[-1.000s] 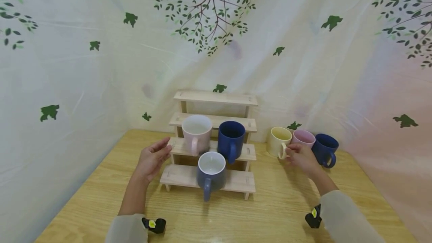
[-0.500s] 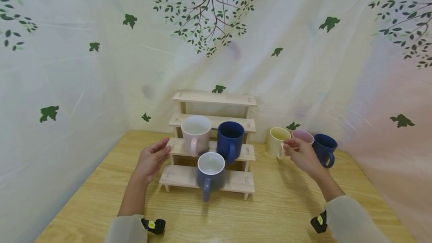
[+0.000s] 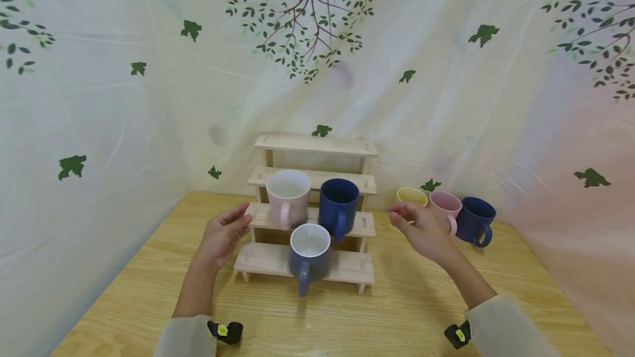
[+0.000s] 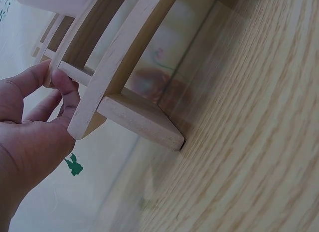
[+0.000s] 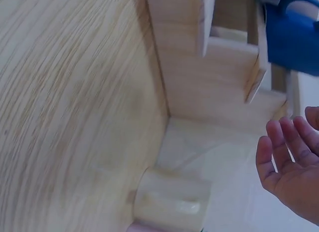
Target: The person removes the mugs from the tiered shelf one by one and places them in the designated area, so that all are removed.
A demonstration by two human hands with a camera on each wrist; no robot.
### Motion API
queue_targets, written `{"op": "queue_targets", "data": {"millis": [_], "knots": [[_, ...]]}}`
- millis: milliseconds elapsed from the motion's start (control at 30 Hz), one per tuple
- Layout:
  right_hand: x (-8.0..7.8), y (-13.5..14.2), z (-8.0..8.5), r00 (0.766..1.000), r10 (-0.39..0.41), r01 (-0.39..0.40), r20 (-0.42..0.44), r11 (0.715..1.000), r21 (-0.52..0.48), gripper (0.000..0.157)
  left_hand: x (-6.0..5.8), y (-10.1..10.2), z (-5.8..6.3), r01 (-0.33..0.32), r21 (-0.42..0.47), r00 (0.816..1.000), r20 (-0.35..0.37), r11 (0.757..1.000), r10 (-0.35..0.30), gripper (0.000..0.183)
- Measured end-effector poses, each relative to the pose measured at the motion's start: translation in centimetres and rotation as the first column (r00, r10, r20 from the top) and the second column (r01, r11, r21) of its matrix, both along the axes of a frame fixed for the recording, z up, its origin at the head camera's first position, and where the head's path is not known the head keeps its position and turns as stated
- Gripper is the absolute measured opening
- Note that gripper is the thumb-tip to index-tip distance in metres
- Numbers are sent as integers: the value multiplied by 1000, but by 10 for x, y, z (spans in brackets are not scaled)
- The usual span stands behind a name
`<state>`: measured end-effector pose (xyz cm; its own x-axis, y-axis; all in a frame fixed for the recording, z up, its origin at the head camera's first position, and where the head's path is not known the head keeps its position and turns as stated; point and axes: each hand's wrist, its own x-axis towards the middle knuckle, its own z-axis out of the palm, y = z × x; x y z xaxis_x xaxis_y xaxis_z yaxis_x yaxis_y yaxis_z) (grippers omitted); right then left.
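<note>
A small wooden tiered shelf stands on the table. My left hand is at its left side; in the left wrist view the thumb and fingers pinch the end of one step. On that step sit a light pink mug and a dark blue mug. One step lower is a grey-blue mug with a white inside. My right hand hovers between the shelf and the mugs at right, fingers loosely bent around nothing. It partly covers a pale yellow mug in the head view.
Right of the yellow mug stand a pink mug and another dark blue mug, close together near the back edge. A white cloth backdrop with printed leaves hangs behind and beside the wooden table.
My right hand has left the yellow mug's handle and moved left towards the shelf, uncovering the pink mug's handle. My left hand keeps its place at the shelf.
</note>
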<state>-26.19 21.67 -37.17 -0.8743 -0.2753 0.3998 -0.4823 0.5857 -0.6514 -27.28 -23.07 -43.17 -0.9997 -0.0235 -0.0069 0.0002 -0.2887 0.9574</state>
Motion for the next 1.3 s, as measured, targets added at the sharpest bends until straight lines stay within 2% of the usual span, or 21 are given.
{"op": "queue_targets", "data": {"millis": [167, 300, 500, 733, 933, 1000, 1033, 1100, 1200, 1233, 1300], "knots": [[13, -24, 7, 996, 73, -72, 46, 997, -26, 24, -1, -1, 0, -13, 0, 1000, -7, 1000, 13, 57], [22, -41, 7, 992, 121, -119, 47, 992, -42, 24, -1, -1, 0, -7, 1, 1000, -6, 1000, 7, 56], [32, -61, 5, 979, 186, -174, 84, 976, -132, 26, -1, 0, 1, -2, 13, 1000, 1, 1000, 2, 56], [31, -77, -6, 964, 223, -176, 148, 944, -277, 28, -1, 0, 2, -2, 10, 1000, 15, 1000, 2, 57], [33, -89, -8, 949, 239, -135, 205, 898, -418, 31, -3, 0, 1, -6, 11, 1000, 22, 1000, 6, 55], [33, -92, -8, 939, 251, -110, 237, 868, -484, 32, -3, 1, 1, -6, 16, 1000, 22, 1000, 6, 56], [34, -93, -8, 928, 272, -101, 254, 842, -531, 32, -3, 1, 1, -7, 18, 1000, 21, 1000, 6, 55], [33, -95, -9, 901, 330, -84, 283, 771, -631, 30, -3, 1, 1, -8, 21, 1000, 18, 1000, 7, 55], [33, -98, -9, 848, 447, -87, 285, 647, -757, 21, -3, 0, 1, 3, 14, 1000, 9, 1000, -3, 57], [33, -98, -9, 833, 476, -89, 281, 618, -781, 17, -3, 0, 1, 0, 14, 1000, 7, 1000, 0, 56], [33, -100, -8, 813, 513, -95, 275, 584, -806, 13, -3, -1, 0, 4, 5, 1000, 0, 1000, -4, 57]]}}
